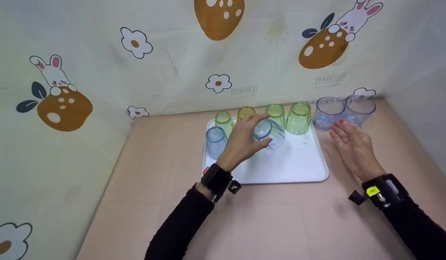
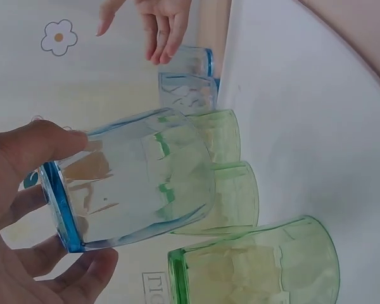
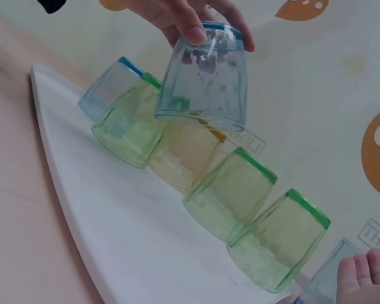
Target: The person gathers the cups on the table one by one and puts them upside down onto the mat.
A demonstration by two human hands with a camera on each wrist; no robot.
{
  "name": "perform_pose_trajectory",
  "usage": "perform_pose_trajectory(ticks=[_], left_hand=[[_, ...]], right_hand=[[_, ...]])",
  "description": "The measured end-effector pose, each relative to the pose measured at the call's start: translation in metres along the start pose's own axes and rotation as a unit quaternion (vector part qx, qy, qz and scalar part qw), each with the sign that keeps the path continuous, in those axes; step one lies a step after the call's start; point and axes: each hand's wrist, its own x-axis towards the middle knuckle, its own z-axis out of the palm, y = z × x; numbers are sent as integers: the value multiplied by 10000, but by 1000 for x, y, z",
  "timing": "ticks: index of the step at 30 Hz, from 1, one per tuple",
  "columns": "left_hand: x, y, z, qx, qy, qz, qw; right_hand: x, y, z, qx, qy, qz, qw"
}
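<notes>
My left hand (image 1: 241, 141) grips a clear light-blue glass (image 1: 275, 136) round its thick base. The glass is upside down and held above the white tray (image 1: 291, 168); in the right wrist view its rim (image 3: 199, 121) hangs higher than the glasses behind. With fingers extended, my right hand (image 1: 355, 150) is beside the tray's right side and holds nothing. Just beyond those fingers, two bluish glasses (image 1: 328, 108) stand mouth up off the tray; whether the hand touches them I cannot tell.
Upside-down glasses line the tray: a blue one (image 1: 215, 142) at the left, a green one (image 1: 223, 121) behind it, a yellow one (image 1: 246, 111), and two more green ones, the right one (image 1: 299, 118) near the corner. A patterned wall covering (image 1: 179, 94) rises behind the table (image 1: 165, 173).
</notes>
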Motion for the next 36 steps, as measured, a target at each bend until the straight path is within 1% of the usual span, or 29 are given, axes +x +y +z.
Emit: perform_pose_trajectory(ticks=[4,9,13,18,21,23,26,30,34,36], left_hand=[[5,-1,4,327,-188,-67,9993],[9,-4,9,590,-344,-135,9976],[12,-5,13,706,-501,-161,9961],[17,-4,18,856,-707,-278,9934],[19,-3,22,904,-781,-381,9921],[19,-3,24,921,-800,-394,9917],[18,-4,27,941,-811,-316,9918],[17,-6,33,1030,-814,-169,9912],[18,-6,37,1230,-828,-88,9889],[19,-6,38,1375,-811,-50,9872]], right_hand=[[4,-3,-7,-22,94,-41,9999],[11,-7,-16,-130,240,-74,9996],[15,-11,-24,-185,362,-131,9991],[19,-17,-30,-168,534,-255,9981],[22,-20,-32,-261,701,-297,9968],[25,-21,-34,-277,857,-344,9953],[28,-22,-36,-451,1189,-539,9904],[33,-22,-41,-664,1726,-796,9795],[36,-25,-47,-847,2193,-861,9682],[38,-28,-51,-1094,2372,-915,9609]])
